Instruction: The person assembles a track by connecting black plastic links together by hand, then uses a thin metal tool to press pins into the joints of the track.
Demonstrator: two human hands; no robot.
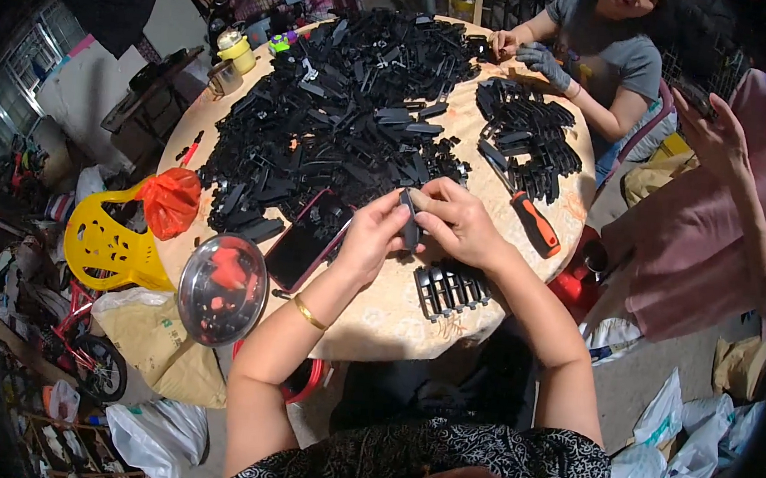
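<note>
Both hands meet over the near part of a round table (357, 330). My left hand (376, 229), with a gold bangle on its wrist, pinches a long black plastic part (409, 220). From the other side, the fingers of my right hand (464, 225) close on the same part. Fingertips hide some of it. Just below my right hand lies a row of black plastic parts (451, 290) set side by side. A big heap of similar black parts (339, 117) spreads beyond my hands. Left of my left wrist lies a dark phone (308, 240).
A screwdriver (535, 223) with an orange-black handle lies right of my hands, by a smaller pile (537, 139). A metal bowl (223, 291) with red pieces, a red bag (168, 202) and a yellow chair (105, 242) are left. A gloved co-worker (612, 68) sits far right.
</note>
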